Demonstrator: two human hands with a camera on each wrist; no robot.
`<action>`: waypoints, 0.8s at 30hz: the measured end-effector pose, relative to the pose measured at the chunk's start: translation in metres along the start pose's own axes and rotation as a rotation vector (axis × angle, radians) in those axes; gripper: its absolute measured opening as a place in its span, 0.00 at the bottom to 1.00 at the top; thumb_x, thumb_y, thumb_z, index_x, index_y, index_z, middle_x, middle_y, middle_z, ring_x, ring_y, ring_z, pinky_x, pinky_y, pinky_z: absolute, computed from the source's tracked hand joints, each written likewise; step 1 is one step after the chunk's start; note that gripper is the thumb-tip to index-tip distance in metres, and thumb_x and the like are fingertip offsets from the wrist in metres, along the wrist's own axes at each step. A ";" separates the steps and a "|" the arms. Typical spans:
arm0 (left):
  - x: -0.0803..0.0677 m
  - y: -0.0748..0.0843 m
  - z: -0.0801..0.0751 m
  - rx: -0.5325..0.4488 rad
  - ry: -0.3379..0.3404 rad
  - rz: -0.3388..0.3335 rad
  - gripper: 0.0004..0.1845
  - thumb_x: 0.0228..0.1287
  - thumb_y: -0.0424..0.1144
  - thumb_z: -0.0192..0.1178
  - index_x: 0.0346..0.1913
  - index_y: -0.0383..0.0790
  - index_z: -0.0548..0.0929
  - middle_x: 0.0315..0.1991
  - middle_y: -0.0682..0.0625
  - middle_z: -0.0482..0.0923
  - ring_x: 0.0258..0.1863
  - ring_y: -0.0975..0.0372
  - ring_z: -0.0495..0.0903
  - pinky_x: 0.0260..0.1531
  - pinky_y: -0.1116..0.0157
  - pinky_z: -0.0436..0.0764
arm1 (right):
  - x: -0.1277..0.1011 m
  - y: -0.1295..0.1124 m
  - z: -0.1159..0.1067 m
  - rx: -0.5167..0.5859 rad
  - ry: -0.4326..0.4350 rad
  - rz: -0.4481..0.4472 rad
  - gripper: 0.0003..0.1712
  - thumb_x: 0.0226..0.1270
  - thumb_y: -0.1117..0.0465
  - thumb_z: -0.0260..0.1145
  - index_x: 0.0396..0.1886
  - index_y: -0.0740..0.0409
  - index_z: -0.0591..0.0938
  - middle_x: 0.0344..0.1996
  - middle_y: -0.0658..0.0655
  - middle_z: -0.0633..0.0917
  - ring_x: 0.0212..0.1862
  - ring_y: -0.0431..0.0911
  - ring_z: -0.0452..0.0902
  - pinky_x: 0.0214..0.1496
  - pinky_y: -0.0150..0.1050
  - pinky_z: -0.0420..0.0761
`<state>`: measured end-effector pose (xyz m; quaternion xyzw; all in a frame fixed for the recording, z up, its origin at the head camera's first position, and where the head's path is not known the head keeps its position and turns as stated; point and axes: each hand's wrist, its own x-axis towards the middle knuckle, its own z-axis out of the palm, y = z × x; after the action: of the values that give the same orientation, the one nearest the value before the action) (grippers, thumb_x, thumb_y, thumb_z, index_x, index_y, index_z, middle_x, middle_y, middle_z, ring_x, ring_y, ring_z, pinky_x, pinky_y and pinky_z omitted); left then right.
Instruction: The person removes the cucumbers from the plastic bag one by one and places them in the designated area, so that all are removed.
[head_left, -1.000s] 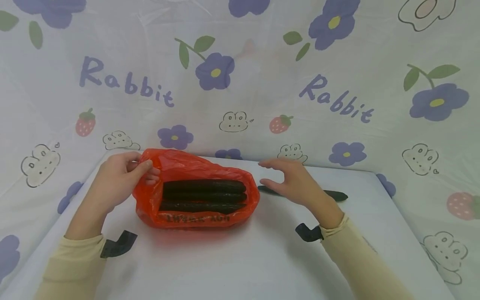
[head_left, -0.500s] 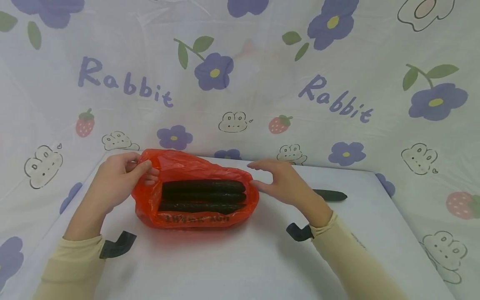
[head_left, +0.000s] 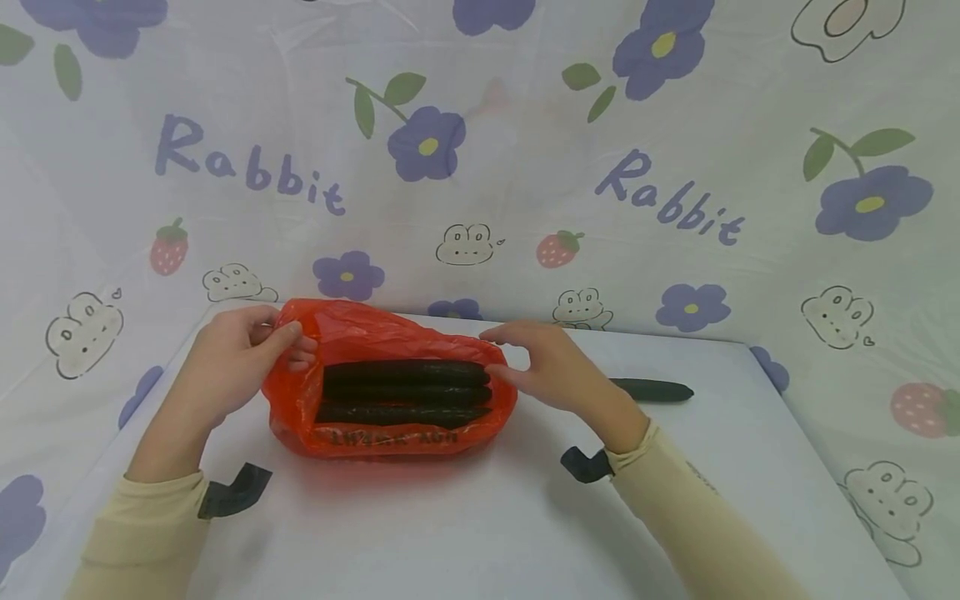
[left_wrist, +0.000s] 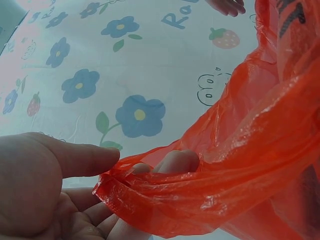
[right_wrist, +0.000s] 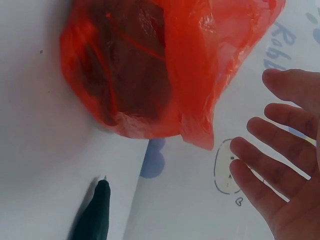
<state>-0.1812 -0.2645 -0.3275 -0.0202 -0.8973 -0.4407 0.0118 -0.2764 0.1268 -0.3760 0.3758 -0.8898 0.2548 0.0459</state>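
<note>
A red plastic bag [head_left: 367, 323] lies on its side on the white table, with three dark green cucumbers [head_left: 408, 392] showing side by side through its opening. My left hand [head_left: 236, 358] pinches the bag's edge at the left end; in the left wrist view the thumb presses the gathered plastic [left_wrist: 165, 197] against the fingers. At the bag's right end, my right hand [head_left: 555, 367] has its thumb and fingers spread, fingertips right by the rim. The right wrist view shows that hand [right_wrist: 290, 145] holding nothing, beside the bag [right_wrist: 192, 65].
One more cucumber [head_left: 654, 390] lies on the table [head_left: 450, 533] to the right, partly hidden behind the right forearm. A white cloth [head_left: 510, 125] printed with flowers and rabbits hangs behind the table. Each wrist carries a black strap piece [head_left: 236, 492].
My right hand has moved left, from over the loose cucumber to the bag's right rim, uncovering part of that cucumber. The left hand and the bag stay as they were.
</note>
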 end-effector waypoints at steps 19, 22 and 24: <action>-0.001 0.001 0.001 0.002 0.004 0.006 0.20 0.87 0.44 0.55 0.63 0.29 0.82 0.47 0.42 0.90 0.47 0.50 0.91 0.59 0.45 0.85 | 0.016 -0.007 0.016 0.078 -0.085 -0.023 0.25 0.74 0.58 0.77 0.67 0.56 0.86 0.58 0.54 0.90 0.62 0.51 0.84 0.67 0.52 0.83; -0.001 0.001 0.001 0.005 0.006 0.004 0.20 0.87 0.45 0.55 0.62 0.29 0.82 0.47 0.42 0.90 0.47 0.51 0.91 0.59 0.44 0.85 | 0.018 -0.008 0.020 0.091 -0.100 -0.022 0.24 0.74 0.58 0.77 0.66 0.56 0.87 0.57 0.54 0.90 0.61 0.51 0.84 0.67 0.51 0.83; -0.001 0.001 0.000 0.006 0.006 0.005 0.20 0.87 0.44 0.55 0.62 0.30 0.82 0.46 0.42 0.90 0.47 0.51 0.91 0.59 0.44 0.85 | 0.020 -0.009 0.022 0.093 -0.111 -0.024 0.24 0.74 0.58 0.77 0.66 0.55 0.87 0.57 0.53 0.90 0.62 0.50 0.84 0.67 0.51 0.83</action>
<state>-0.1805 -0.2633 -0.3267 -0.0209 -0.8986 -0.4380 0.0157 -0.2821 0.0980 -0.3859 0.4016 -0.8736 0.2741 -0.0180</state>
